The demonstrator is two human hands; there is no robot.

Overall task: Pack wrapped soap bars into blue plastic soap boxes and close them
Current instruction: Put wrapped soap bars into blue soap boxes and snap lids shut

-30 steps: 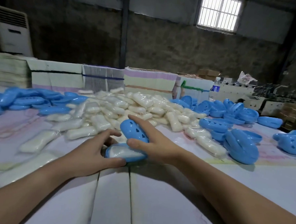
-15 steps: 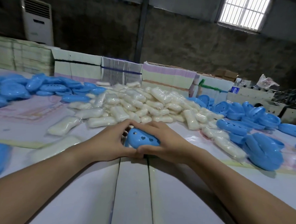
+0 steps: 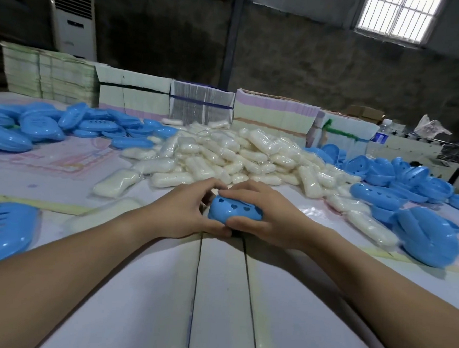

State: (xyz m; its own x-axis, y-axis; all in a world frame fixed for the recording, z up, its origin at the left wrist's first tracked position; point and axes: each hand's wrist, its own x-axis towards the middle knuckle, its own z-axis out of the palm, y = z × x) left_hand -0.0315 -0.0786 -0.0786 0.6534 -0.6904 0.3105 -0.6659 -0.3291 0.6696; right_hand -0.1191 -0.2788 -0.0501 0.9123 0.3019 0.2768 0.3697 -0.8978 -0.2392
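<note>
Blue plastic, with three little heart holes on top: that is the soap box (image 3: 234,210), and its lid is now down. One second ago the lid stood up and a white soap showed inside. Half a second ago both hands were already around the box, and they are still there. The left hand (image 3: 178,211) curls around the left end of the box, thumb under the near edge. The right hand (image 3: 263,215) wraps the right end, fingers over the top and thumb along the near side. The box sits on the white table (image 3: 217,293). Just behind the box lies a big pile of wrapped soap bars (image 3: 237,153). Left and right of the box, farther off, lie more blue boxes (image 3: 429,237).
</note>
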